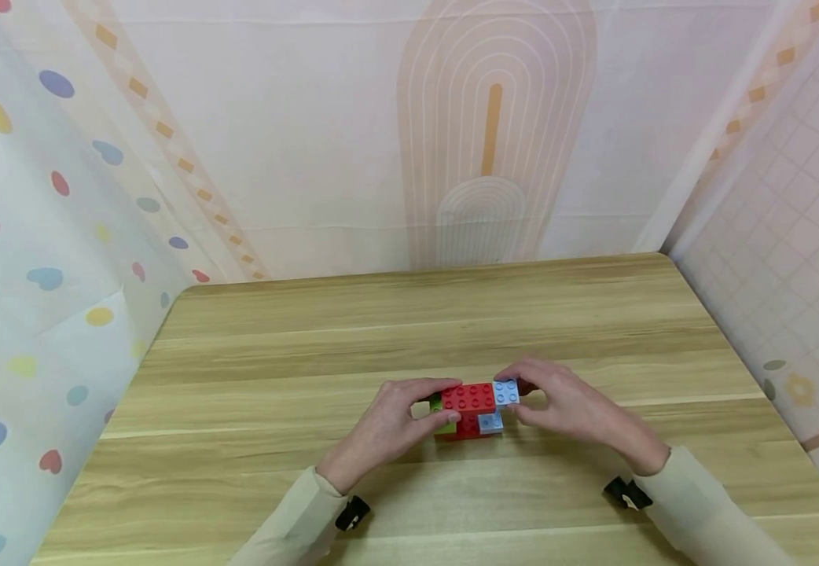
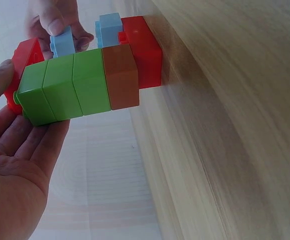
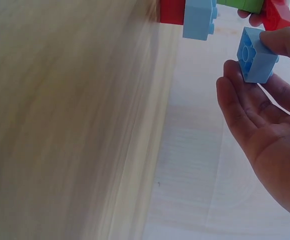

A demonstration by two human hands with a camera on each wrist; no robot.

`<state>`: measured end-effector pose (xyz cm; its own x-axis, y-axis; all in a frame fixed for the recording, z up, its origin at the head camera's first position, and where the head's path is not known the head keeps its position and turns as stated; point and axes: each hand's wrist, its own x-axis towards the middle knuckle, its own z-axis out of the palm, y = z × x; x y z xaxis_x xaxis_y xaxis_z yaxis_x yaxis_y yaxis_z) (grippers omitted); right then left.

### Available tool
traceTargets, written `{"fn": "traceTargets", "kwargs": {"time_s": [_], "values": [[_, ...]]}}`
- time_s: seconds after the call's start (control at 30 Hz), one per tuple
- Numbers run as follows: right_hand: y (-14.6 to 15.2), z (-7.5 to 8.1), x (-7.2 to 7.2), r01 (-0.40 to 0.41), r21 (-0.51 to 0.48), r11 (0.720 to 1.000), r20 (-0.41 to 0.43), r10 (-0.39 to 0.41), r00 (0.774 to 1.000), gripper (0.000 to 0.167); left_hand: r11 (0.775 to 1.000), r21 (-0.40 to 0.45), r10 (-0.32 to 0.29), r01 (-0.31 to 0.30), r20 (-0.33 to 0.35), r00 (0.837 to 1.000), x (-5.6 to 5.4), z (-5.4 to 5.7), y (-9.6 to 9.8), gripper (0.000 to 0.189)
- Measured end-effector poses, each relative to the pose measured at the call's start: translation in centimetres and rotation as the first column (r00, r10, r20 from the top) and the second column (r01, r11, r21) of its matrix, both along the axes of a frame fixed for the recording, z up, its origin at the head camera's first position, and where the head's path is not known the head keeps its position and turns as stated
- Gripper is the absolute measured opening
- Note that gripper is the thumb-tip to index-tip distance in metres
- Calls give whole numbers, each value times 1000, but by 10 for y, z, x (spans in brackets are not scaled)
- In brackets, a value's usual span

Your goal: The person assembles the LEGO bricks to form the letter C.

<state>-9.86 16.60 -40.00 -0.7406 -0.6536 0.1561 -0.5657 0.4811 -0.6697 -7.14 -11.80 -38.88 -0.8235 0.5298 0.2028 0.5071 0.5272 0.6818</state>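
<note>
A toy-brick structure stands on the table, with a red base brick (image 2: 145, 55) at the bottom. From one end of it rises a column of a brown brick (image 2: 121, 77) and several green bricks (image 2: 62, 87). An upper red brick (image 1: 468, 398) lies across the column's top, gripped between the thumb and fingers of my left hand (image 1: 388, 420). My right hand (image 1: 568, 401) pinches a light blue brick (image 3: 257, 55) beside the upper red brick's free end. Below it, with a gap between, another light blue brick (image 3: 197, 19) sits on the base.
The wooden table (image 1: 296, 338) extends around the structure on all sides. A patterned curtain (image 1: 310, 141) hangs behind its far edge, with more patterned cloth at left and right. Black straps (image 1: 353, 512) show at my sleeve cuffs.
</note>
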Motion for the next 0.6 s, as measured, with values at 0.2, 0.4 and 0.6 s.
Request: {"fn": "traceTargets", "kwargs": {"time_s": [0.2, 0.4, 0.6], "values": [[-2, -1, 2, -12, -28, 1000, 27, 13, 1000, 37, 1000, -2, 3, -3, 3, 1000, 0, 0, 0, 40], [-5, -1, 3, -20, -47, 999, 36, 21, 999, 36, 1000, -8, 8, -8, 11, 1000, 0, 0, 0, 40], [-8, 0, 4, -18, -85, 996, 78, 25, 997, 35, 1000, -14, 11, -10, 12, 1000, 0, 0, 0, 40]]}}
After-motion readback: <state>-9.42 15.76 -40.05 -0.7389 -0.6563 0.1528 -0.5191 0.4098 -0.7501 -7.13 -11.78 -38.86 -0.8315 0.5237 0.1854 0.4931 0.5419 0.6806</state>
